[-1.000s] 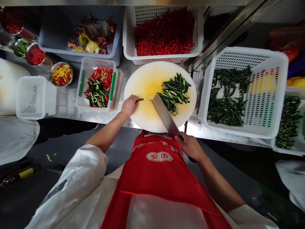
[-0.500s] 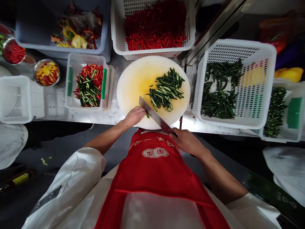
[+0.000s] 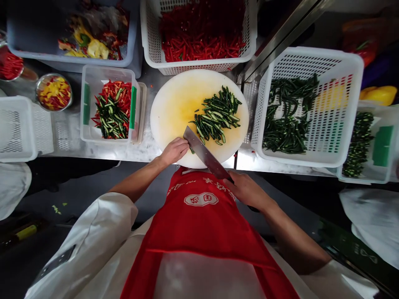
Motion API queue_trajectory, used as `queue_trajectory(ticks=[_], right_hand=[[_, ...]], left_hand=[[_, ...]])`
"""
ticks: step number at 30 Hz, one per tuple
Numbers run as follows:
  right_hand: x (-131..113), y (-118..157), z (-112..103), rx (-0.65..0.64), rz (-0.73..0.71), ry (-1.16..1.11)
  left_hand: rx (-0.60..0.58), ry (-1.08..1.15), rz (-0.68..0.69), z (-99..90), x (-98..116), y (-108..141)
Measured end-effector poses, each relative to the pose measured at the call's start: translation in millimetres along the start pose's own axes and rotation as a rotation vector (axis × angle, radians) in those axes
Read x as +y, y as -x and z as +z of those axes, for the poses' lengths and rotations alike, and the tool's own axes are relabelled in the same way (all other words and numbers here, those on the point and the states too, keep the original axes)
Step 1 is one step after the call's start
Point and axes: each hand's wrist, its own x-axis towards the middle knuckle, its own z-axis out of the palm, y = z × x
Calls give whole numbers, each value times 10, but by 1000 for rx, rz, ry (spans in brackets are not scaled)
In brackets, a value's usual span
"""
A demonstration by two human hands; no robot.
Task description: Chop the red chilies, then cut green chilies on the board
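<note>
My right hand (image 3: 246, 187) is closed round the handle of a knife (image 3: 205, 157), whose blade slants up and left over the round white cutting board (image 3: 171, 99). Curled at the board's lower left edge, my left hand (image 3: 175, 150) has its fingertips beside the blade. A small green pepper piece (image 3: 191, 150) shows between fingertips and blade; whether the fingers grip it is too small to tell. Cut green peppers (image 3: 218, 116) lie heaped on the board's right half.
Behind the board stands a white basket of red chillies (image 3: 199, 64). A clear tub (image 3: 85, 135) of cut peppers and a metal bowl (image 3: 70, 101) are on the left. A white basket (image 3: 305, 160) of green peppers stands right. A blue-grey bin (image 3: 131, 58) is back left.
The knife has shifted slightly, its tip a little to the right of where it was. The whole view has moved a little, with the left-side containers sliding left.
</note>
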Motion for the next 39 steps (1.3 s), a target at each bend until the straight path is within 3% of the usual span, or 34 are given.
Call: queue_trajectory(ticks=[3, 7, 10, 13, 16, 19, 22, 25, 28, 34, 37, 39], right_hand=[[106, -115, -18, -31, -12, 72], [188, -490, 33, 54, -41, 82], [371, -629, -89, 90, -105, 45], [675, -540, -396, 170, -148, -44], [990, -412, -799, 329, -200, -81], [1244, -417, -1181, 461, -167, 47], [1446, -538, -1434, 507, -30, 204], [1599, -659, -1511, 474, 47, 275], [1696, -691, -1466, 412, 15, 301], [1897, -511, -1456, 292, -165, 187], [2135, -421, -1554, 260, -289, -70], [2361, -379, -1601, 199, -278, -326]], left_hand=[[26, -13, -35, 99, 85, -37], [50, -43, -58, 206, 197, -76], [54, -75, -85, 261, 314, -111], [77, -130, -147, 346, 415, -242], [167, -180, -232, 481, 465, -562], [317, -166, -336, 609, 499, -1010], [545, -96, -496, 693, 553, -1386], [790, 2, -730, 780, 608, -1584], [931, 30, -899, 920, 675, -1689], [852, -94, -841, 1296, 936, -2046], [829, -87, -819, 1451, 1036, -2250], [832, -66, -821, 1528, 1072, -2360]])
